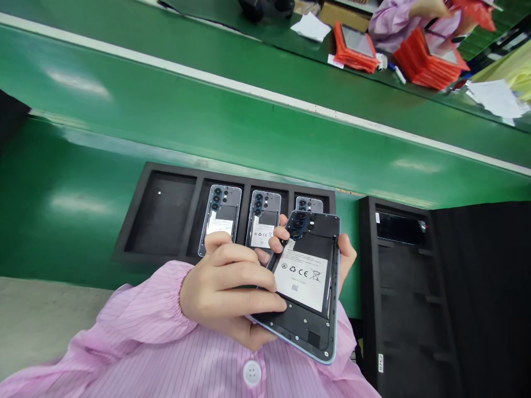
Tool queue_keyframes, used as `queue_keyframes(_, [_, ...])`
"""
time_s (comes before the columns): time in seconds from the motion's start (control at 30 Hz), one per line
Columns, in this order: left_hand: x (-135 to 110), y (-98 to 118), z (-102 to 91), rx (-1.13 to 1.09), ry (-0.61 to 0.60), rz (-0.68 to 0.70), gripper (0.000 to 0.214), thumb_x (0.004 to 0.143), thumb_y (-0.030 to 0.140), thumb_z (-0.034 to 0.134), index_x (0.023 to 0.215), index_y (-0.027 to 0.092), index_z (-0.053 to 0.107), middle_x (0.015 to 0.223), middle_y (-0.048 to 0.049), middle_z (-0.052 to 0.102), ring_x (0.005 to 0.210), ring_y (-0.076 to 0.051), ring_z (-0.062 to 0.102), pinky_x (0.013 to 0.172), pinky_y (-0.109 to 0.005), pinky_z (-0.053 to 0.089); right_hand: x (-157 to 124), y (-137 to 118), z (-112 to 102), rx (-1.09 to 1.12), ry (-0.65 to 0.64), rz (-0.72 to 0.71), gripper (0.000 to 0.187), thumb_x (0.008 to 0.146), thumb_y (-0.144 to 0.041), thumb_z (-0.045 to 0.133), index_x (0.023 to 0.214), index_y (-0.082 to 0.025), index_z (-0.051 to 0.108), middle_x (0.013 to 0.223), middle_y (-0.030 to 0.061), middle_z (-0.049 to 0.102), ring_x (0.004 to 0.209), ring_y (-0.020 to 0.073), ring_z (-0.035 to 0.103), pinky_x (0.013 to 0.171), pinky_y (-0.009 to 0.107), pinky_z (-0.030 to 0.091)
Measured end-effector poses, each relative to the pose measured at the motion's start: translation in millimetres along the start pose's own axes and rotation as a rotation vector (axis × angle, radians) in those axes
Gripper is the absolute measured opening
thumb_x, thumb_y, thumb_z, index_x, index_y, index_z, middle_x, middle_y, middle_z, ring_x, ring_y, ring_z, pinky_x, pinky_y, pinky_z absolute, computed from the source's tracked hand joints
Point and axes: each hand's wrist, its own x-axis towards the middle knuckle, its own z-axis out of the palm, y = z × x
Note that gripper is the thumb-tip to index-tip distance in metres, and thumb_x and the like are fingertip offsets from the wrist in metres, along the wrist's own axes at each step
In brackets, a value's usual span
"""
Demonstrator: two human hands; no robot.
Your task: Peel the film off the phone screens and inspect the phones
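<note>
A smartphone (pixel 307 276) with its back cover off is tilted in front of my chest, camera end away from me. Its white battery label, black inner frame and small screws face up. My left hand (pixel 232 287) grips the lower left part, fingers on the inner frame and thumb at the edge underneath. My right hand (pixel 347 258) holds it from behind, with fingertips at both long edges; its palm is hidden. Beyond, similar phones lie in a black foam tray (pixel 161 255): one phone (pixel 224 207), a second phone (pixel 265 213) and a third phone (pixel 309 204), partly covered by the held one.
The tray's left compartment holds only a tiny white speck. Right of me, a black slotted box (pixel 371 309) has a dark-screened phone (pixel 400 228) in its top slot. Across the green bench (pixel 174 105), a person in pink sleeves (pixel 388 25) works near stacked red-orange sleeves (pixel 427 61).
</note>
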Motion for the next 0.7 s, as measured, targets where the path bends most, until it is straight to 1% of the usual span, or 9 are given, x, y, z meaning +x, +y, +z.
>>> queue_keyframes(0.03, [1,0,-1.2,0.008,0.043,0.027,0.018,0.082,0.053,0.056,0.084,0.040,0.067,0.063,0.0125,0.063,0.075,-0.012,0.059,0.080,-0.035,0.041,-1,1,2,-0.006,0.016,-0.012,0.065,0.071,-0.070,0.056,0.109,-0.017,0.057,0.088,0.0020,0.053,0.072,0.0159,0.052,0.073,0.039,0.055])
queue_keyframes(0.1, [6,0,-4.0,0.029,0.145,0.128,0.015,0.083,0.045,0.056,0.085,0.036,0.068,0.067,0.0131,0.066,0.074,-0.011,0.060,0.079,-0.033,0.043,-1,2,4,-0.009,0.062,-0.039,0.063,0.072,-0.070,0.055,0.108,-0.019,0.057,0.087,0.0016,0.053,0.072,0.0156,0.052,0.074,0.039,0.055])
queue_keyframes(0.2, [13,0,-7.8,0.073,0.118,0.141,0.017,0.084,0.045,0.053,0.084,0.039,0.069,0.070,0.0150,0.067,0.072,-0.010,0.060,0.077,-0.032,0.045,-2,2,4,-0.034,0.093,-0.066,0.061,0.073,-0.070,0.054,0.107,-0.020,0.059,0.086,0.0018,0.054,0.072,0.0157,0.053,0.075,0.041,0.055])
queue_keyframes(0.3, [18,1,-10.4,0.093,0.098,0.138,0.019,0.082,0.047,0.052,0.084,0.040,0.070,0.074,0.0157,0.069,0.072,-0.009,0.061,0.077,-0.032,0.045,-2,1,1,-0.085,0.065,-0.085,0.060,0.074,-0.070,0.054,0.106,-0.019,0.062,0.088,0.0030,0.054,0.074,0.0165,0.053,0.074,0.041,0.055])
queue_keyframes(0.43, [23,2,-12.2,0.068,0.090,0.133,0.018,0.081,0.044,0.053,0.081,0.037,0.070,0.074,0.0158,0.069,0.073,-0.008,0.061,0.074,-0.033,0.044,-2,-1,-2,-0.139,0.038,-0.076,0.061,0.074,-0.070,0.055,0.107,-0.018,0.063,0.091,0.0037,0.054,0.078,0.0170,0.053,0.071,0.037,0.055])
queue_keyframes(0.6, [24,-1,-12.4,-0.014,0.086,0.180,0.014,0.078,0.043,0.061,0.082,0.032,0.069,0.071,0.0127,0.069,0.075,-0.011,0.059,0.072,-0.035,0.040,-3,1,3,-0.060,0.102,-0.089,0.059,0.074,-0.069,0.055,0.103,-0.018,0.061,0.087,0.0020,0.051,0.073,0.0153,0.052,0.073,0.036,0.055])
queue_keyframes(0.7, [22,-3,-12.2,-0.035,0.071,0.204,0.012,0.079,0.039,0.060,0.086,0.031,0.067,0.072,0.0120,0.069,0.077,-0.012,0.060,0.072,-0.037,0.039,-4,1,6,-0.064,0.122,-0.123,0.059,0.074,-0.069,0.053,0.102,-0.019,0.061,0.087,0.0023,0.052,0.073,0.0152,0.051,0.075,0.037,0.054])
